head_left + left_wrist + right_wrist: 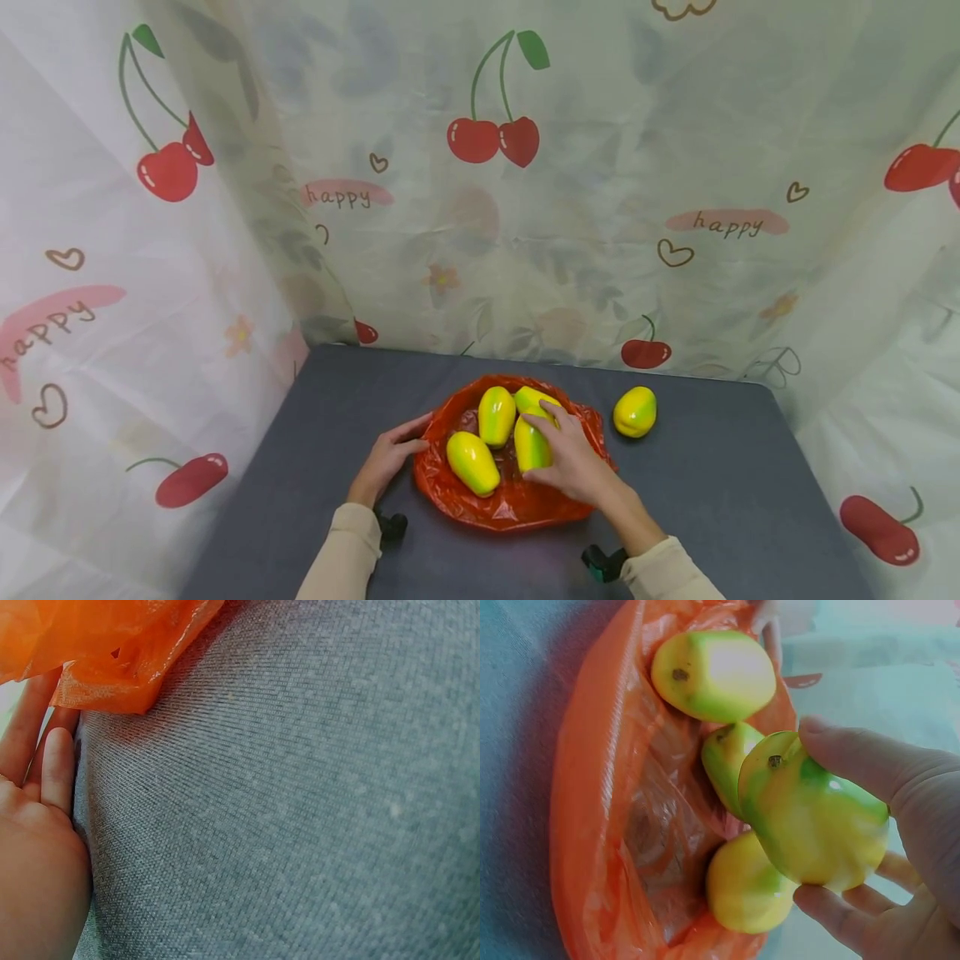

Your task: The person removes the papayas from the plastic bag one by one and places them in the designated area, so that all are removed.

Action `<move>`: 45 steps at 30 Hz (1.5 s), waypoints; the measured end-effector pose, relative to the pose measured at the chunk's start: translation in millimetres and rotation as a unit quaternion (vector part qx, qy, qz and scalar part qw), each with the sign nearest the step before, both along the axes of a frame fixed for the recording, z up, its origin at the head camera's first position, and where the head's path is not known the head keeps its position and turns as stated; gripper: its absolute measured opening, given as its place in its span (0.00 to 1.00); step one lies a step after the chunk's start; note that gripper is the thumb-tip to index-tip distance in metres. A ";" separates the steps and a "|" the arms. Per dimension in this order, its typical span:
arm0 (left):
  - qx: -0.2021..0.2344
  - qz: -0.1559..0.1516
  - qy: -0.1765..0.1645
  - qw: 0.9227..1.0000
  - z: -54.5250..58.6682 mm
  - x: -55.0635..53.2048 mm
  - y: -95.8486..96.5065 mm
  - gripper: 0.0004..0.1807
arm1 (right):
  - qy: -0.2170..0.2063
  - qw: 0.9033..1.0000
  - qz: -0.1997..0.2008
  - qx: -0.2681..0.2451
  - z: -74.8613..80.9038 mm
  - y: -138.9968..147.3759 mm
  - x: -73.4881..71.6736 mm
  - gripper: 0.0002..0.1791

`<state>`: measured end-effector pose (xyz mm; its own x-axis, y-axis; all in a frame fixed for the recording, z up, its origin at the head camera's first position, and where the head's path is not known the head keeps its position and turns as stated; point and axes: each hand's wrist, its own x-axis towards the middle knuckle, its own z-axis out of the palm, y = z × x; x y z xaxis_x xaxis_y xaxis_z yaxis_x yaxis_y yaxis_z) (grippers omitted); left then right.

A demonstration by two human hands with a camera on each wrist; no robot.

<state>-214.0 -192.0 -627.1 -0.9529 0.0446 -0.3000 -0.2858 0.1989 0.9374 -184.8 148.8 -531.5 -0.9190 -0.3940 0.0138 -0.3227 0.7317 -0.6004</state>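
A red plastic bag (498,512) lies spread open on the table with several glossy yellow-green papayas in it. One papaya (814,817) is held between the thumb and fingers of my right hand (573,458), over the right part of the bag. Other papayas (472,463) lie in the bag to its left and behind it. My left hand (386,458) touches the bag's left rim with its fingers extended; in the left wrist view the orange-looking plastic (112,652) hides its fingertips.
A single papaya (635,412) lies on the dark grey table (315,467), right of the bag. Behind the table and at both sides hang pale curtains (570,233) printed with cherries. Black wrist devices (602,564) show by the sleeves.
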 end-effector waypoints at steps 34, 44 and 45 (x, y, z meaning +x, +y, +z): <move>0.001 0.007 0.002 1.000 0.1 -0.9 -0.5 0.27 | 0.058 0.995 -0.081 -0.012 25.7 77.3 -22.6 0.46; -0.003 0.009 0.002 1.000 0.6 0.0 0.6 0.27 | 0.062 0.991 -0.120 -0.001 22.2 105.5 -28.0 0.47; -0.004 0.009 0.001 1.000 0.7 0.0 0.7 0.27 | 0.062 0.990 -0.123 -0.001 22.8 108.9 -28.4 0.47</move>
